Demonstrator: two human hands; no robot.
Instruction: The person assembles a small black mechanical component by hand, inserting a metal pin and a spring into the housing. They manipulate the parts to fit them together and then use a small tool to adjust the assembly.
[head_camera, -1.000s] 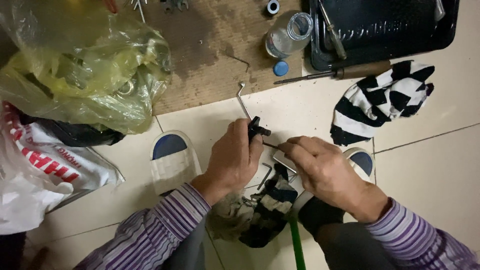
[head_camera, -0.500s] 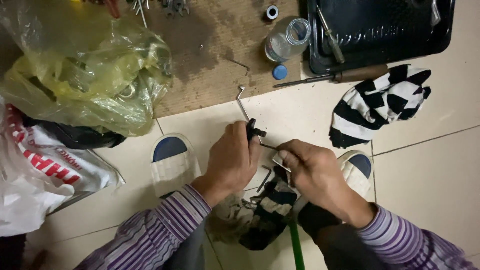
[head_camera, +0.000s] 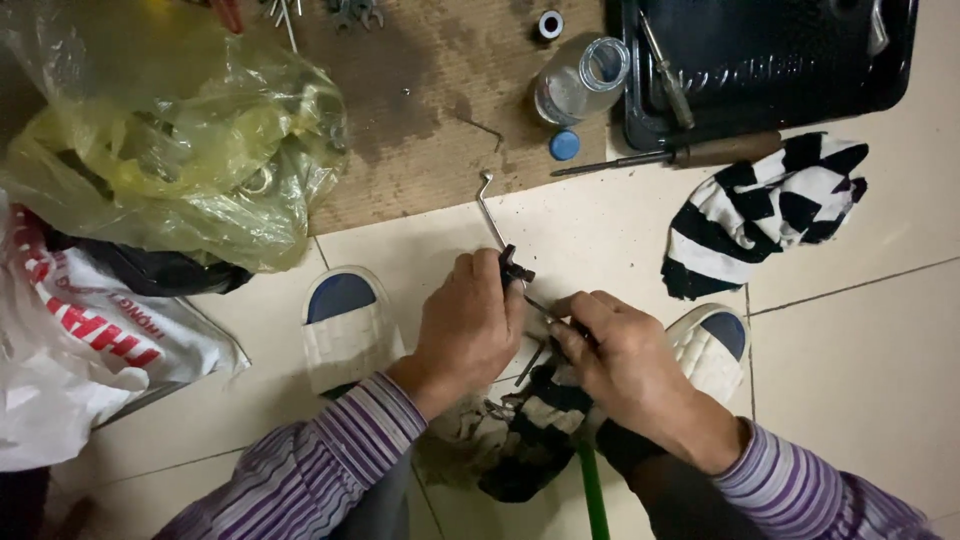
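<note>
Yellow plastic bag (head_camera: 170, 140), clear jar (head_camera: 580, 80), blue cap (head_camera: 564, 145), black tray (head_camera: 770, 60), wooden-handled screwdriver (head_camera: 680, 155), striped cloth (head_camera: 770, 210)

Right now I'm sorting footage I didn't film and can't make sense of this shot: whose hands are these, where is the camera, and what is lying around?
The camera sits on a person's head and looks down at their own two bare hands over a tiled floor. The left hand grips a small dark metal part with a thin bent rod sticking out. The right hand pinches the part's other end, above a striped rag. Nearby lie a yellow plastic bag, a clear jar, a blue cap, a screwdriver, a black tray and another striped cloth.
</note>
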